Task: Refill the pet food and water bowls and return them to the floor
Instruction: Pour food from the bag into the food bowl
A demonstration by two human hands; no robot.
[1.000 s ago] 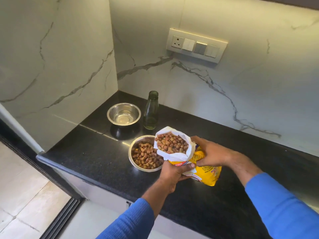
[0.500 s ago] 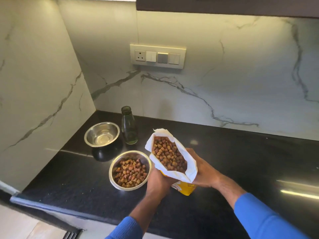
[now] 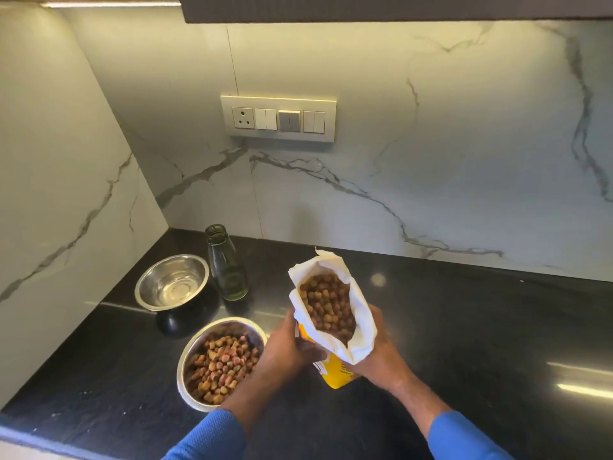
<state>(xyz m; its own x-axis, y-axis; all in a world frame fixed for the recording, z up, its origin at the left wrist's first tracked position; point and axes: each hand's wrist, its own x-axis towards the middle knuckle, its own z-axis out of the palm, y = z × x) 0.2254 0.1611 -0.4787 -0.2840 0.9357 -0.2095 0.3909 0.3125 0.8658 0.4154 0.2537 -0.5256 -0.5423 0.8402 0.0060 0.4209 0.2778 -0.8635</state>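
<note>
A yellow pet food bag (image 3: 335, 373) with a white open top stands upright over the black counter, full of brown kibble. My left hand (image 3: 288, 350) grips its left side and my right hand (image 3: 381, 353) wraps its right side. Left of the bag sits a steel bowl (image 3: 185, 360) heaped with kibble. Behind it stands a second steel bowl (image 3: 142, 287) with clear water in its bottom. A green glass bottle (image 3: 227, 263), uncapped and nearly empty, stands beside that bowl.
The black counter (image 3: 464, 327) runs right along a marble wall and ends in a corner at the left. A switch plate with a socket (image 3: 278, 119) is on the wall. A dark cabinet underside (image 3: 398, 8) hangs overhead.
The bag has been lifted away from the kibble bowl and turned upright, shifting right. The view has tilted up, so the floor is out of sight.
</note>
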